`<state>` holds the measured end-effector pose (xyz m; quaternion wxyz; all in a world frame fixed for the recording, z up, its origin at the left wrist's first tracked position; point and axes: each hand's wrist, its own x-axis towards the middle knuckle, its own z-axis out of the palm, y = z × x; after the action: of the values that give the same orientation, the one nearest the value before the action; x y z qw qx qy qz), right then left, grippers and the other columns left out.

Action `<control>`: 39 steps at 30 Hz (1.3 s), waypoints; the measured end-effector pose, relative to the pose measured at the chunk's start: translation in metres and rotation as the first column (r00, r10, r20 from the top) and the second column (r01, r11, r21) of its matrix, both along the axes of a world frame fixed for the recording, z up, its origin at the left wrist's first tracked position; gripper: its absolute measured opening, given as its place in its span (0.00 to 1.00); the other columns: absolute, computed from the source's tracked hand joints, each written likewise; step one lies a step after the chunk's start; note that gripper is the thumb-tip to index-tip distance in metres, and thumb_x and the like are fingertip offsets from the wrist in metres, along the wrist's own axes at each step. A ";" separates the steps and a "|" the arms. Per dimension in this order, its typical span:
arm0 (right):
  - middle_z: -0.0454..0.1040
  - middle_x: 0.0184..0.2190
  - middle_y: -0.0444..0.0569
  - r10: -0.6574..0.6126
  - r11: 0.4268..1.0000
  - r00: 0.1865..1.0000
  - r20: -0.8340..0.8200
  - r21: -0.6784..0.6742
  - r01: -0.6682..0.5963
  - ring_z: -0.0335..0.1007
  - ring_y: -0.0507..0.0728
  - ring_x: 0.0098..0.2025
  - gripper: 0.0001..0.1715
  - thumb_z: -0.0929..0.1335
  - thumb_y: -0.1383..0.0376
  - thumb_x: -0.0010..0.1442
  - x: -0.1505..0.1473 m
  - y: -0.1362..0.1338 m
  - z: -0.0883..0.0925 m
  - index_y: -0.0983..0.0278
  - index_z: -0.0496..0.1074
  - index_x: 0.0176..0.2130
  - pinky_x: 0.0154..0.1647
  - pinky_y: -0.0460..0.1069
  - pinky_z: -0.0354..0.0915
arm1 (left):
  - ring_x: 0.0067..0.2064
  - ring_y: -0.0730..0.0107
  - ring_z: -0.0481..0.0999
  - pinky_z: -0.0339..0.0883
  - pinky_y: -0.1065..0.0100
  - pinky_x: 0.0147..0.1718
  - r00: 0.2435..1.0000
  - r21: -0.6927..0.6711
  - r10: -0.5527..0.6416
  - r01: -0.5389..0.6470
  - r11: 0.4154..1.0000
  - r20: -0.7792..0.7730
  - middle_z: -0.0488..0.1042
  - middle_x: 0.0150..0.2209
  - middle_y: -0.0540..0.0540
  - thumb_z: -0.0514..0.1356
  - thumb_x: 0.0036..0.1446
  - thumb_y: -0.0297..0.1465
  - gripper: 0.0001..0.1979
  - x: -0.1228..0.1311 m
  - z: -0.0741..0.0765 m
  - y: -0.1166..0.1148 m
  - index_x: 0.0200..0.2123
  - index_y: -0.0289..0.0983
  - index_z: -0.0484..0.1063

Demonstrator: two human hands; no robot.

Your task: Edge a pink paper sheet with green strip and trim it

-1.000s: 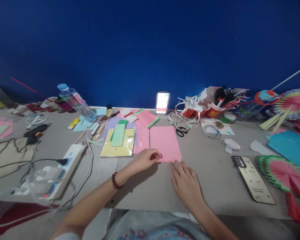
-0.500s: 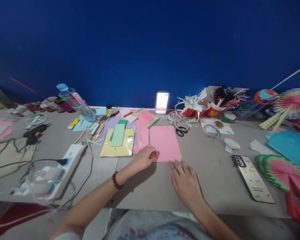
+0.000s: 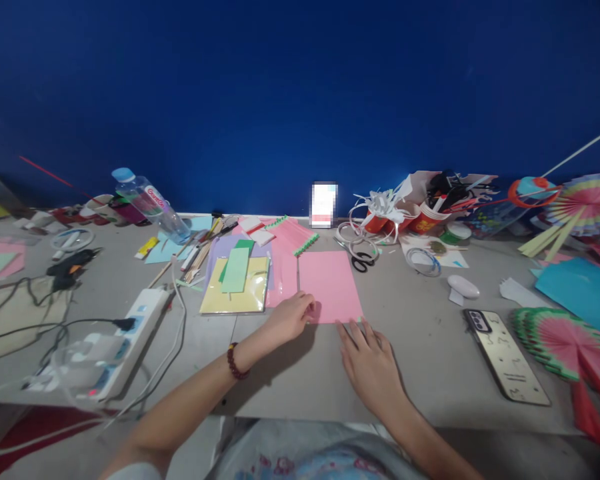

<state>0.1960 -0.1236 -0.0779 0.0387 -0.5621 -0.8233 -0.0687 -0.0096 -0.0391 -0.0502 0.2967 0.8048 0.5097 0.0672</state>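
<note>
A pink paper sheet (image 3: pixel 329 283) lies flat on the grey table, a thin green strip showing at its near edge. At its near left corner is my left hand (image 3: pixel 294 315), fingers curled together; what they pinch, if anything, is too small to make out. My right hand (image 3: pixel 370 357) rests with fingers spread, its fingertips on the near edge toward the right corner. Left of the sheet lie a yellow paper pack (image 3: pixel 253 300) and a light green strip (image 3: pixel 236 270). Behind it sits a pleated pink piece with green edges (image 3: pixel 295 233).
Black scissors (image 3: pixel 363 262) lie right of the sheet. A phone (image 3: pixel 507 357) and paper fans (image 3: pixel 570 343) are at the right. Cups of tools (image 3: pixel 430 219) stand behind. At the left are a power strip (image 3: pixel 133 340), a glue gun (image 3: pixel 67 270) and a leaning bottle (image 3: pixel 153 203).
</note>
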 end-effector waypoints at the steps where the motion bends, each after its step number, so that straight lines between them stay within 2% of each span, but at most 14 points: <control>1: 0.71 0.55 0.53 -0.004 1.000 1.000 0.003 -0.009 0.004 0.62 0.66 0.57 0.24 0.62 0.67 0.63 0.000 0.000 0.001 0.61 0.67 0.58 0.51 0.60 0.60 | 0.36 0.68 0.70 0.59 0.68 0.34 1.000 -0.001 -0.004 0.004 1.000 -0.013 0.68 0.40 0.46 0.50 0.54 0.21 0.10 0.000 0.001 0.000 0.38 0.37 0.64; 10: 0.71 0.55 0.53 -0.009 0.999 1.000 0.014 -0.032 0.010 0.62 0.66 0.57 0.24 0.61 0.68 0.63 -0.001 0.000 0.004 0.60 0.67 0.58 0.52 0.59 0.59 | 0.39 0.68 0.70 0.61 0.68 0.38 0.998 -0.014 -0.032 0.033 0.999 0.063 0.68 0.41 0.46 0.50 0.53 0.21 0.13 -0.004 -0.004 0.002 0.41 0.38 0.63; 14: 0.71 0.55 0.53 -0.016 0.999 1.000 0.011 -0.039 0.017 0.62 0.66 0.58 0.24 0.62 0.67 0.64 -0.001 0.000 0.002 0.60 0.67 0.58 0.52 0.59 0.59 | 0.38 0.67 0.71 0.62 0.68 0.36 0.999 -0.016 -0.034 0.035 0.999 0.007 0.68 0.43 0.46 0.50 0.54 0.21 0.14 -0.002 -0.003 0.000 0.43 0.38 0.63; 18: 0.70 0.56 0.53 -0.021 0.998 1.000 0.015 -0.054 0.022 0.61 0.66 0.58 0.24 0.62 0.67 0.64 -0.001 0.000 0.003 0.59 0.66 0.59 0.52 0.59 0.59 | 0.39 0.65 0.71 0.62 0.67 0.36 0.998 0.048 -0.030 0.032 0.998 -0.048 0.69 0.42 0.44 0.50 0.55 0.21 0.13 -0.001 -0.005 -0.002 0.44 0.37 0.63; 24: 0.71 0.55 0.53 -0.044 0.998 0.999 0.013 -0.052 0.045 0.62 0.67 0.58 0.24 0.62 0.67 0.64 -0.004 0.002 0.004 0.59 0.67 0.58 0.54 0.62 0.57 | 0.42 0.65 0.70 0.64 0.67 0.39 0.998 0.094 -0.024 0.019 0.995 0.055 0.71 0.39 0.46 0.52 0.56 0.21 0.10 -0.006 -0.007 -0.002 0.41 0.37 0.65; 28: 0.71 0.55 0.53 -0.045 0.998 0.999 0.011 -0.044 0.046 0.63 0.67 0.58 0.23 0.63 0.67 0.64 -0.005 0.002 0.002 0.59 0.68 0.57 0.55 0.62 0.57 | 0.45 0.63 0.68 0.64 0.62 0.45 0.998 0.310 -0.060 0.052 0.949 0.017 0.71 0.42 0.45 0.50 0.58 0.20 0.14 0.005 0.000 -0.023 0.44 0.38 0.68; 31: 0.71 0.55 0.53 -0.048 0.998 0.999 -0.007 -0.032 0.047 0.63 0.67 0.58 0.22 0.63 0.67 0.63 -0.005 0.002 0.001 0.59 0.69 0.57 0.56 0.62 0.56 | 0.49 0.62 0.68 0.63 0.60 0.51 0.992 0.431 -0.102 0.124 0.894 -0.073 0.71 0.46 0.42 0.51 0.57 0.19 0.17 0.025 -0.003 -0.050 0.49 0.35 0.67; 32: 0.71 0.55 0.53 -0.047 0.999 0.999 -0.014 -0.027 0.046 0.63 0.66 0.58 0.23 0.63 0.67 0.63 -0.005 0.002 0.001 0.58 0.69 0.57 0.56 0.62 0.56 | 0.50 0.61 0.68 0.62 0.59 0.53 0.986 0.450 -0.106 0.152 0.880 -0.125 0.71 0.48 0.40 0.52 0.57 0.20 0.18 0.032 -0.007 -0.059 0.51 0.32 0.67; 35: 0.72 0.55 0.52 -0.043 0.999 0.999 -0.030 -0.020 0.043 0.63 0.66 0.57 0.23 0.64 0.67 0.62 -0.004 0.002 0.002 0.58 0.69 0.56 0.56 0.61 0.57 | 0.57 0.58 0.67 0.60 0.56 0.56 0.961 0.534 -0.007 0.160 0.830 -0.277 0.70 0.55 0.36 0.50 0.59 0.22 0.21 0.050 -0.025 -0.078 0.56 0.28 0.64; 39: 0.71 0.55 0.52 -0.046 0.998 0.999 -0.026 -0.034 0.045 0.63 0.66 0.58 0.23 0.64 0.67 0.62 -0.004 0.001 0.003 0.58 0.69 0.57 0.56 0.61 0.57 | 0.59 0.58 0.65 0.59 0.55 0.58 0.940 0.613 0.108 0.120 0.781 -0.322 0.68 0.58 0.37 0.49 0.60 0.26 0.23 0.062 -0.044 -0.089 0.59 0.28 0.63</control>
<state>0.1919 -0.1222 -0.0753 0.0386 -0.5821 -0.8108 -0.0483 0.0526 -0.1278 -0.0944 -0.0791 0.8581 0.4991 0.0914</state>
